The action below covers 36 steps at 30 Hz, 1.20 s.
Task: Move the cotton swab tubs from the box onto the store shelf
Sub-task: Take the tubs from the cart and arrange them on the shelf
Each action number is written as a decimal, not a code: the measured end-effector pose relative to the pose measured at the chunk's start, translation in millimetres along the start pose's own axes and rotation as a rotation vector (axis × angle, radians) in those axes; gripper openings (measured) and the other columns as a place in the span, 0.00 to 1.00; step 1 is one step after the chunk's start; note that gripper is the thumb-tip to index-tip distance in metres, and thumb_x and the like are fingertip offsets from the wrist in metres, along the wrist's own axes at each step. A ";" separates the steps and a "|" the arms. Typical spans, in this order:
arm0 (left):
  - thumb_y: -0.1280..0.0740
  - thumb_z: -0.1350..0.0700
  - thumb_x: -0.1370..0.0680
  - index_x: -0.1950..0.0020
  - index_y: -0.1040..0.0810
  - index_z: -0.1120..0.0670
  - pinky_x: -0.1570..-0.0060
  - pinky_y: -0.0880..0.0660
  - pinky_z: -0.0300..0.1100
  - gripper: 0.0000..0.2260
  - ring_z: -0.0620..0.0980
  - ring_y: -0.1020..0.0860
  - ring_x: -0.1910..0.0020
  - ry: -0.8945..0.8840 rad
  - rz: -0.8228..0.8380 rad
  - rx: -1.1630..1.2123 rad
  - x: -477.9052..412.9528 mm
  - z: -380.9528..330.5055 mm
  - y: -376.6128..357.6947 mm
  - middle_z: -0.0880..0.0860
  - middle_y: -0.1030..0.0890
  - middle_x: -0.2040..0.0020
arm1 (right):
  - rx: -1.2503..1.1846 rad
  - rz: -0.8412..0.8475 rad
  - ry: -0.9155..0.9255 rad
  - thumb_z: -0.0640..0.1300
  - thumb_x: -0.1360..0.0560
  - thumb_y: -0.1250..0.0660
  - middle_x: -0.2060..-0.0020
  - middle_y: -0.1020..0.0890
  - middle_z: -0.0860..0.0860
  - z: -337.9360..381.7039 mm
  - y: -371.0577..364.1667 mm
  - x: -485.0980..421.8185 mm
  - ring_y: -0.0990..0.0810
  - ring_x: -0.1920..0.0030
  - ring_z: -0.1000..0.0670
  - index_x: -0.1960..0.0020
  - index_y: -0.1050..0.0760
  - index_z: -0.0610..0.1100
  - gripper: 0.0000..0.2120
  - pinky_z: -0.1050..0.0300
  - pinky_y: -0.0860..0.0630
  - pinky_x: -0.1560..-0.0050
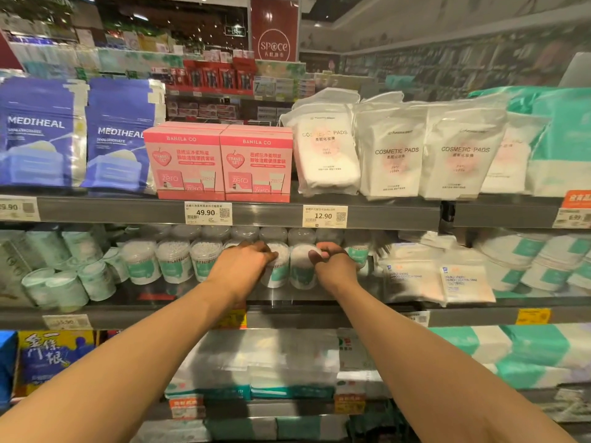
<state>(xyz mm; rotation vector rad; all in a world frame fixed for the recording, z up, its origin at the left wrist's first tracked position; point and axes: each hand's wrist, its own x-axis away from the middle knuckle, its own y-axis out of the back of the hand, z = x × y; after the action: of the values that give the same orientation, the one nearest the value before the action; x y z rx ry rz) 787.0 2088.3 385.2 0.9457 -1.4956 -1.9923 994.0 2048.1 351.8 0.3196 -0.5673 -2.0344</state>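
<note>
While both arms reach to the middle shelf (287, 316), the left hand (246, 266) curls its fingers round a cotton swab tub (279, 273) standing there. The right hand (334, 262) grips the neighbouring tub (300, 270), just beside it.

There are 2 blue foil Mediheal pouches (41, 132) facing front, 2 pink cardboard Banila Co boxes (184, 161), at least 3 white plastic bags of cosmetic pads (395, 151), and at least 6 clear round cotton swab tubs (174, 260) in the front row; those behind are too blurred to count.
</note>
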 end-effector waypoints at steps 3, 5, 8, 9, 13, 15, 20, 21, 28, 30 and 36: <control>0.37 0.61 0.20 0.22 0.35 0.44 0.44 0.24 0.48 0.27 0.55 0.26 0.33 0.015 0.035 -0.042 -1.0 0.1 -0.9 0.48 0.28 0.28 | -0.037 -0.005 -0.025 0.43 0.19 0.35 0.43 0.19 0.50 2.6 -1.9 -0.4 0.22 0.42 0.49 0.36 0.23 0.47 0.12 0.61 0.30 0.45; 0.36 0.61 0.21 0.23 0.34 0.45 0.44 0.23 0.49 0.28 0.56 0.27 0.33 0.032 0.054 -0.062 -3.0 0.7 -1.6 0.49 0.28 0.28 | -0.017 0.012 -0.022 0.43 0.18 0.38 0.42 0.18 0.48 5.1 -3.6 -1.7 0.21 0.42 0.47 0.36 0.23 0.47 0.12 0.57 0.27 0.43; 0.38 0.61 0.21 0.24 0.32 0.48 0.43 0.23 0.50 0.25 0.57 0.27 0.33 0.065 0.089 -0.029 -5.1 -2.8 -2.0 0.51 0.27 0.30 | 0.021 0.037 -0.014 0.49 0.16 0.41 0.37 0.20 0.47 11.6 -4.2 1.8 0.23 0.38 0.44 0.32 0.25 0.48 0.15 0.52 0.27 0.37; 0.38 0.62 0.21 0.25 0.32 0.48 0.44 0.23 0.51 0.24 0.58 0.26 0.34 0.077 0.094 -0.001 -5.0 -4.6 -2.0 0.52 0.27 0.30 | 0.024 0.038 -0.016 0.50 0.16 0.42 0.34 0.22 0.46 13.0 -3.4 4.9 0.24 0.36 0.43 0.29 0.27 0.47 0.18 0.52 0.28 0.35; 0.37 0.60 0.21 0.28 0.28 0.48 0.46 0.22 0.52 0.21 0.58 0.23 0.36 0.160 0.038 0.223 -2.5 -9.2 -1.4 0.52 0.26 0.31 | 0.007 -0.041 0.001 0.49 0.16 0.41 0.38 0.19 0.45 15.1 3.1 20.3 0.22 0.39 0.44 0.32 0.25 0.43 0.17 0.59 0.30 0.44; 0.39 0.56 0.20 0.31 0.26 0.49 0.47 0.22 0.52 0.17 0.58 0.23 0.38 0.157 -0.003 0.356 -2.0 -15.2 -1.0 0.53 0.24 0.34 | -0.013 -0.089 -0.009 0.47 0.17 0.40 0.43 0.18 0.46 14.7 9.2 30.6 0.23 0.47 0.48 0.38 0.22 0.43 0.14 0.61 0.33 0.50; 0.38 0.53 0.19 0.39 0.20 0.48 0.46 0.22 0.52 0.11 0.56 0.21 0.43 0.114 -0.086 0.637 5.0 -50.0 3.2 0.52 0.19 0.42 | 0.021 -0.219 -0.091 0.52 0.18 0.40 0.51 0.20 0.52 -0.9 32.3 70.0 0.22 0.49 0.48 0.46 0.22 0.47 0.12 0.56 0.29 0.52; 0.38 0.53 0.19 0.40 0.20 0.48 0.46 0.22 0.52 0.11 0.56 0.21 0.43 0.095 -0.069 0.672 7.5 -59.1 4.1 0.52 0.18 0.43 | 0.018 -0.239 -0.123 0.53 0.18 0.40 0.52 0.20 0.51 -5.0 38.2 82.2 0.22 0.50 0.47 0.47 0.22 0.48 0.11 0.55 0.29 0.52; 0.37 0.53 0.19 0.42 0.19 0.52 0.45 0.23 0.47 0.10 0.54 0.19 0.45 -0.133 0.163 0.850 60.2 -157.9 1.8 0.52 0.16 0.45 | 0.129 -0.405 -0.310 0.50 0.19 0.38 0.46 0.15 0.41 -72.8 82.3 191.2 0.20 0.43 0.38 0.45 0.19 0.43 0.13 0.51 0.26 0.46; 0.35 0.55 0.20 0.45 0.18 0.54 0.44 0.26 0.43 0.08 0.54 0.19 0.44 -0.151 0.173 0.892 76.4 -179.0 -3.8 0.52 0.15 0.45 | 0.148 -0.417 -0.350 0.50 0.19 0.38 0.46 0.15 0.41 -89.7 89.3 216.2 0.20 0.42 0.38 0.45 0.19 0.43 0.13 0.51 0.26 0.45; 0.34 0.52 0.21 0.49 0.17 0.55 0.47 0.22 0.45 0.09 0.55 0.16 0.49 -0.353 0.361 0.984 154.9 -285.1 -31.5 0.55 0.14 0.51 | 0.186 -0.509 -0.588 0.51 0.19 0.38 0.45 0.15 0.42 -174.6 118.1 343.1 0.19 0.42 0.39 0.45 0.18 0.44 0.14 0.51 0.25 0.43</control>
<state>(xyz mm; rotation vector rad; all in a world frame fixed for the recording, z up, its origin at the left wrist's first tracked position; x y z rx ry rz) 903.5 1806.6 269.7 0.5661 -2.7107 -1.1430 987.2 1655.0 264.8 -0.0487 -1.1305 -2.5867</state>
